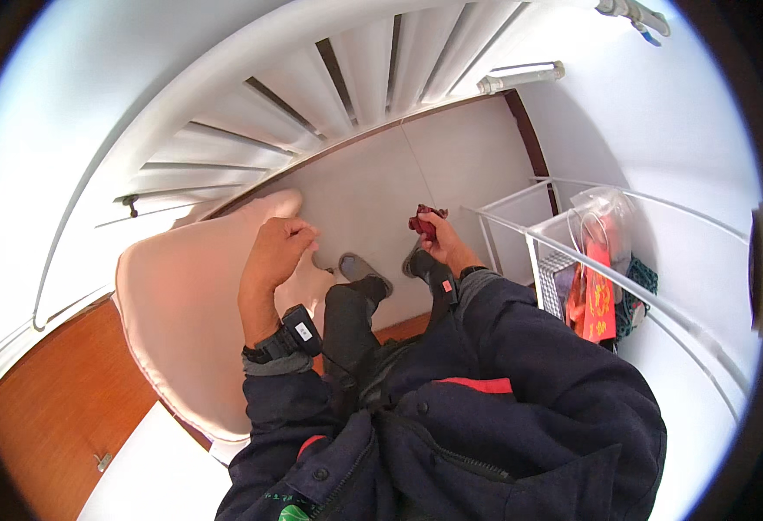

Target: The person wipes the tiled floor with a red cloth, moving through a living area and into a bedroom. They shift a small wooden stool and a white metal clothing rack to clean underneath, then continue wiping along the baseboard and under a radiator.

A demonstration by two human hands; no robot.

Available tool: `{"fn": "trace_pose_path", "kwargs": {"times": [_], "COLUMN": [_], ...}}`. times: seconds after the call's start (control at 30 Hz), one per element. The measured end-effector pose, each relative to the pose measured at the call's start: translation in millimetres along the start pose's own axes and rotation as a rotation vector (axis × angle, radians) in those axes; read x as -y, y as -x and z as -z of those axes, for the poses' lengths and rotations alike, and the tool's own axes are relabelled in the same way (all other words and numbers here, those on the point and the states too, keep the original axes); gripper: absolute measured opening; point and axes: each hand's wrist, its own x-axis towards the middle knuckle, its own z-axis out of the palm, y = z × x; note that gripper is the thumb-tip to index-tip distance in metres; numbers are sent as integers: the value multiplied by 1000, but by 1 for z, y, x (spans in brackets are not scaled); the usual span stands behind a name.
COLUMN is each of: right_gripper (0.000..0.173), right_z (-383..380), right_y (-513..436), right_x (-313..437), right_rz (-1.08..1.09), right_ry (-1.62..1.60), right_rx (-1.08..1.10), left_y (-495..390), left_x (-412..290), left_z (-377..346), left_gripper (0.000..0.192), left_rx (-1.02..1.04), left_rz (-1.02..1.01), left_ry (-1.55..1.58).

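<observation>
My right hand (443, 239) grips a crumpled dark red cloth (425, 221), held out over the pale floor. The cloth bunches up above my thumb and fingers. My left hand (285, 249) is raised over a pale pink padded cushion (189, 312), with its fingers curled in towards the thumb. Nothing shows in it, though the inside of the palm is hidden. A black strap with a small box (302, 331) sits on my left wrist, and a dark band (472, 270) circles the right one.
A white slatted radiator (355, 71) runs along the far wall, with pipes (521, 78) at its right end. To my right stands a white metal-framed rack (531, 244) holding a red paper bag (597, 293) and a clear plastic bag (606, 208). Brown wood panelling (62, 384) lies left.
</observation>
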Motion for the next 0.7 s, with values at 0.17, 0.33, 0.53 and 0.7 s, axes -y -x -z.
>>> {"fn": "trace_pose_path", "kwargs": {"times": [0.17,0.33,0.53,0.7], "right_gripper": [26,26,24,24], "right_z": [-8,-12,-19,-41], "right_y": [55,112,167,201], "right_x": [-13,-12,-7,-6], "right_rz": [32,78,53,-24], "right_ry": [-28,-44,137,371], "right_rx": [19,-11,68,195], "left_y": [33,64,102,161], "left_x": [-26,-46,-66,-69], "left_z": [14,23,24,18], "left_gripper": [27,26,31,28], "left_rx": [69,-21,-193,-248], "left_rz": [-6,-125,-252,-225], "left_ry": [-89,30,160,102]}}
